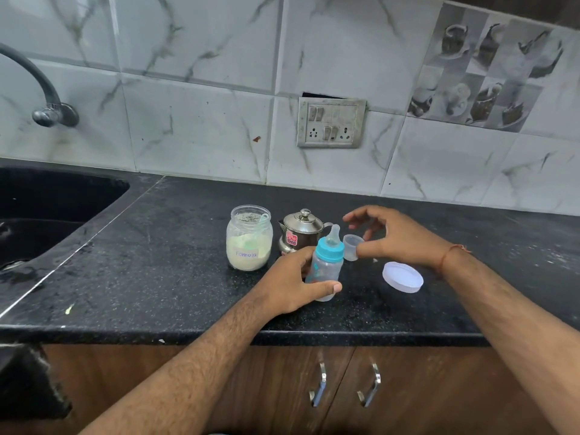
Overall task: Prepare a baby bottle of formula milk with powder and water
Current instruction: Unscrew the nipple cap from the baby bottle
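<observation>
Blue-collared bottle is gripped at frame centre by left hand; right hand, fingers spread, is held over clear cap.

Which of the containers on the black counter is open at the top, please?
The glass formula jar: no lid, scoop inside. The steel kettle and baby bottle are capped.

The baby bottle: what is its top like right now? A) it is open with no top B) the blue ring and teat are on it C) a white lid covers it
B: the baby bottle, held by the left hand, has its blue ring and clear teat on.
</observation>
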A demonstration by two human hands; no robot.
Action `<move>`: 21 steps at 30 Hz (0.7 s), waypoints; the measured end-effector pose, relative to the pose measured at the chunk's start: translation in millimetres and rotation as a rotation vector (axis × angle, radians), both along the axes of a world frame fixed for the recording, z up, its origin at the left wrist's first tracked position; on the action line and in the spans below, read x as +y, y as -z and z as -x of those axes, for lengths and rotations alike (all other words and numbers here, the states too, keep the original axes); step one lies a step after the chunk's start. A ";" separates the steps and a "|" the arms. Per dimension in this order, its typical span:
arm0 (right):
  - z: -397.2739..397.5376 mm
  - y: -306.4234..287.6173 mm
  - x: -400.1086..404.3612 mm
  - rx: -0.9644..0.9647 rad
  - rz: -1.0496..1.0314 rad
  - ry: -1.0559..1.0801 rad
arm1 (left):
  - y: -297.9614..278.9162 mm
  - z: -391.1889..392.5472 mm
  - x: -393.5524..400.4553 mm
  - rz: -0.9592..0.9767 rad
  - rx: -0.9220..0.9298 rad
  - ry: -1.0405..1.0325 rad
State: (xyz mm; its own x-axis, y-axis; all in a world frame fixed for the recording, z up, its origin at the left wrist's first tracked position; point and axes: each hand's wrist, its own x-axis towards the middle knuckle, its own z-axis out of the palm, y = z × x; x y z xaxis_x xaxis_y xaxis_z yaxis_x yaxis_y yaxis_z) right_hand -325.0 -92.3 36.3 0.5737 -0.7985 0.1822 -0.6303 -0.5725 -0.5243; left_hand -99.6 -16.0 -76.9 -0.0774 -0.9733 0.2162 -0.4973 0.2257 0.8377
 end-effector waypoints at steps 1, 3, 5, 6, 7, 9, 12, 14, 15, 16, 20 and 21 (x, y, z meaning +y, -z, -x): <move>-6.0 -3.2 7.6 0.029 -0.015 -0.025 | 0.5 -0.5 -0.6 -0.004 0.014 -0.001; -21.1 -3.4 18.7 0.158 0.038 -0.040 | 1.5 -2.0 -1.4 -0.011 0.054 -0.005; -35.0 -0.7 25.0 0.257 0.143 -0.015 | 2.2 -2.9 -1.1 0.000 0.085 0.000; -39.9 -0.2 26.7 0.287 0.192 0.002 | 2.5 -2.6 -1.2 0.013 0.089 0.006; -43.8 -0.6 27.9 0.311 0.233 0.012 | 2.8 -2.4 -0.8 0.025 0.088 0.010; -49.3 -2.8 28.7 0.349 0.280 -0.004 | 3.6 -2.7 -0.1 0.035 0.091 0.015; -54.0 -7.5 28.0 0.386 0.295 -0.071 | 6.8 -4.4 -2.4 0.045 0.106 0.025; -55.4 -10.7 27.7 0.373 0.276 -0.104 | 8.5 -4.7 -5.1 0.053 0.104 0.025; -55.0 -12.7 26.8 0.360 0.254 -0.117 | 8.7 -4.8 -6.5 0.051 0.111 0.027; -54.3 -14.5 25.3 0.343 0.221 -0.135 | 8.8 -5.2 -7.8 0.045 0.117 0.029; -45.8 -24.8 15.4 0.315 0.048 -0.259 | 8.5 -5.2 -9.2 0.015 0.095 0.061; -44.1 -27.6 12.3 0.321 -0.005 -0.300 | 9.0 -5.2 -9.7 0.012 0.086 0.066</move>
State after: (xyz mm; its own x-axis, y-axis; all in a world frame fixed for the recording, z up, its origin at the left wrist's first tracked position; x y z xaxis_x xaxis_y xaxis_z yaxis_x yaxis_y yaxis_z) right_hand -280.9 -80.0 63.9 0.8073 -0.5883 -0.0466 -0.5681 -0.7532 -0.3317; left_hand -94.4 -25.7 -85.9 -0.1221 -0.9640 0.2361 -0.4075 0.2656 0.8737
